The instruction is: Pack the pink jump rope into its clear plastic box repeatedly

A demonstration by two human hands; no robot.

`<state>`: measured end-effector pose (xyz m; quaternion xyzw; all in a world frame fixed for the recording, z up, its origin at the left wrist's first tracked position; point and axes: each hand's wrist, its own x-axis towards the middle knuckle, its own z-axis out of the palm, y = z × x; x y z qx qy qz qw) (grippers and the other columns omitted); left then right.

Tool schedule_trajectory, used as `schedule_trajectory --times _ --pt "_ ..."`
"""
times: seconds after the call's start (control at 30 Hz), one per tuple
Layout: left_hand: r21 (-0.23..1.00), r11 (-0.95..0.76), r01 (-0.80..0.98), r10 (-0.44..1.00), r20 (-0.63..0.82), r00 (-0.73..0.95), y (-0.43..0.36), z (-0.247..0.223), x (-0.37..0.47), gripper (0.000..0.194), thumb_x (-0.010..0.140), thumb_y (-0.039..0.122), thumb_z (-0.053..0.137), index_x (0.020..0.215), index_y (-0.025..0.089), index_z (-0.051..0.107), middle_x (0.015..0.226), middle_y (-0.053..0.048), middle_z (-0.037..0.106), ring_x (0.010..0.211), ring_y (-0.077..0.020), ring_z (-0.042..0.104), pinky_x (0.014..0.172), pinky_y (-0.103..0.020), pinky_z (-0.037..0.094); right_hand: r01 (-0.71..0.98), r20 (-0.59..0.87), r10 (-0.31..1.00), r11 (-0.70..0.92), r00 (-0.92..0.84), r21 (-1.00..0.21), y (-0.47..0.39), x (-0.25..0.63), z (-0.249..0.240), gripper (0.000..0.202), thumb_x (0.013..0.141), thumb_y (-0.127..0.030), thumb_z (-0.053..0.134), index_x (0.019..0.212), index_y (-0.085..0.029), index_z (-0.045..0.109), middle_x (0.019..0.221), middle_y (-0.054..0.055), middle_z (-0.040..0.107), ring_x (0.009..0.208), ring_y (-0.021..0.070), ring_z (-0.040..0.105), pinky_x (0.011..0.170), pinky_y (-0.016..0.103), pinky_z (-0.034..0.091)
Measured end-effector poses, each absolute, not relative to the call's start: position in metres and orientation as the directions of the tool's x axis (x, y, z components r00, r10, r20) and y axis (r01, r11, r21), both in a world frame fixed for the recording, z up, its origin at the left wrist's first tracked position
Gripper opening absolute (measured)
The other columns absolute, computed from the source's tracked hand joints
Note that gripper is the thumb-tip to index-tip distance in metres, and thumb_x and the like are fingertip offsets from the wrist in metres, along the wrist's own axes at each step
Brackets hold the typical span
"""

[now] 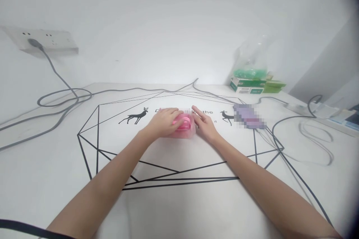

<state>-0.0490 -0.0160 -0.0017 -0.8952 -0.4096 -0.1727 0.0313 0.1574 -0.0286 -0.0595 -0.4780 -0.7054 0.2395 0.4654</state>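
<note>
In the middle of the table stands a small pink see-through box or packet (189,133) with a brighter pink rounded item (183,123) in it. My left hand (167,121) grips it from the left, the fingers bent over its top and the thumb along the front. What lies under that palm is hidden. Close to the packet's right side is my right hand (205,125), its fingers stretched out and apart, holding nothing. Whether its fingertips touch the packet I cannot tell.
A white mat (157,157) with black lines and deer covers the table. Grey cables (126,89) run along the back from a wall socket (53,41). Green-and-white boxes (248,85) carry a clear bag (252,59). A blurred-out purple item (249,116) lies at right.
</note>
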Motion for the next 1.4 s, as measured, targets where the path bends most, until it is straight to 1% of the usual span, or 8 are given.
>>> schedule_trajectory --times 0.17,0.3,0.6,0.83,1.0,1.1,1.2,1.4 --pt "0.247 -0.545 0.801 0.839 0.180 0.514 0.003 -0.010 -0.082 0.061 0.097 0.061 0.029 0.141 0.024 0.049 0.156 -0.014 0.035 0.141 -0.0330 0.038 0.109 -0.050 0.038 0.338 0.325 0.939 0.344 -0.114 -0.876 -0.048 0.136 -0.050 0.063 0.094 -0.055 0.049 0.150 -0.028 0.038 0.164 0.004 0.013 0.150 0.0233 0.014 0.119 0.045 0.025" --pt "0.294 -0.539 0.789 0.842 0.182 0.508 0.006 -0.019 -0.084 0.059 0.098 0.059 0.030 0.143 0.026 0.046 0.158 -0.013 0.031 0.146 -0.0341 0.028 0.112 -0.054 0.033 0.397 0.260 0.953 0.301 -0.155 -0.867 -0.060 0.124 -0.044 0.075 0.092 -0.060 0.048 0.155 -0.027 0.025 0.165 0.005 -0.004 0.151 0.0242 0.005 0.120 0.046 0.023" --pt "0.189 -0.503 0.844 0.860 0.204 0.467 0.002 -0.029 -0.071 0.049 0.101 0.039 0.030 0.143 0.019 0.046 0.154 -0.021 0.035 0.146 -0.0368 0.026 0.110 -0.063 0.028 0.606 0.335 0.874 0.486 -0.352 -0.630 -0.044 0.137 -0.061 0.066 0.092 -0.058 0.050 0.149 -0.026 0.040 0.164 0.007 0.009 0.150 0.0306 0.006 0.119 0.053 0.022" --pt "0.175 -0.523 0.834 0.851 0.154 0.501 0.001 -0.020 -0.078 0.052 0.101 0.049 0.027 0.143 0.026 0.046 0.153 -0.017 0.038 0.146 -0.0367 0.026 0.109 -0.072 0.018 0.704 0.371 0.785 0.614 -0.497 -0.356 -0.042 0.149 -0.053 0.061 0.095 -0.054 0.047 0.149 -0.026 0.042 0.158 0.006 0.032 0.149 0.0312 0.014 0.117 0.053 0.032" --pt "0.204 -0.589 0.782 0.807 0.091 0.584 0.001 -0.004 -0.092 0.058 0.097 0.060 0.029 0.143 0.029 0.046 0.150 -0.012 0.044 0.144 -0.0323 0.031 0.114 -0.065 0.017 0.727 0.354 0.750 0.648 -0.559 -0.225 -0.042 0.153 -0.042 0.055 0.097 -0.046 0.049 0.145 -0.020 0.048 0.149 0.009 0.047 0.146 0.0326 0.024 0.114 0.052 0.038" --pt "0.209 -0.617 0.759 0.784 0.077 0.616 0.000 0.004 -0.099 0.063 0.091 0.067 0.039 0.140 0.029 0.050 0.144 -0.012 0.051 0.137 -0.0335 0.041 0.113 -0.058 0.026 0.707 0.355 0.729 0.673 -0.585 -0.218 -0.039 0.163 -0.038 0.050 0.098 -0.043 0.049 0.144 -0.024 0.050 0.148 0.004 0.048 0.144 0.0284 0.031 0.114 0.048 0.039" --pt "0.233 -0.575 0.784 0.805 -0.012 0.594 0.000 0.010 -0.106 0.073 0.080 0.072 0.054 0.143 0.035 0.047 0.152 -0.012 0.041 0.141 -0.0383 0.035 0.108 -0.055 0.036 0.678 0.354 0.717 0.691 -0.600 -0.250 -0.038 0.174 -0.035 0.046 0.099 -0.040 0.047 0.143 -0.027 0.050 0.148 0.001 0.048 0.142 0.0244 0.036 0.117 0.044 0.037" --pt "0.281 -0.563 0.777 0.787 -0.104 0.608 0.001 0.016 -0.119 0.094 0.060 0.056 0.078 0.145 0.042 0.041 0.160 -0.009 0.027 0.140 -0.0375 0.038 0.101 -0.049 0.045 0.634 0.370 0.692 0.719 -0.620 -0.284 -0.042 0.179 -0.030 0.046 0.099 -0.035 0.043 0.143 -0.024 0.050 0.149 0.002 0.044 0.143 0.0219 0.035 0.119 0.043 0.032"
